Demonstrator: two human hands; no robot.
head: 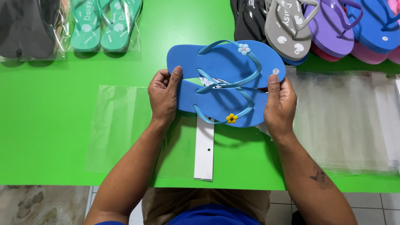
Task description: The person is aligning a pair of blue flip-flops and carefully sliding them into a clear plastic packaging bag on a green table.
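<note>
I hold a pair of blue flip-flops (225, 62) side by side above the green table (50, 121). My left hand (163, 96) grips their left ends, thumb on top. Gripping the right ends is my right hand (280, 104). The far sandal carries a pale blue flower charm (244, 49) on its strap; the near one has a yellow flower charm (231, 118). Under them lies a clear plastic bag (121, 129) with a white card header strip (204, 150).
A stack of clear bags (350, 121) lies to the right. Bagged teal flip-flops (104, 25) and dark ones (29, 29) sit at the back left. Loose grey, black, purple, blue and pink flip-flops (325, 25) pile at the back right. The table's near edge runs below my forearms.
</note>
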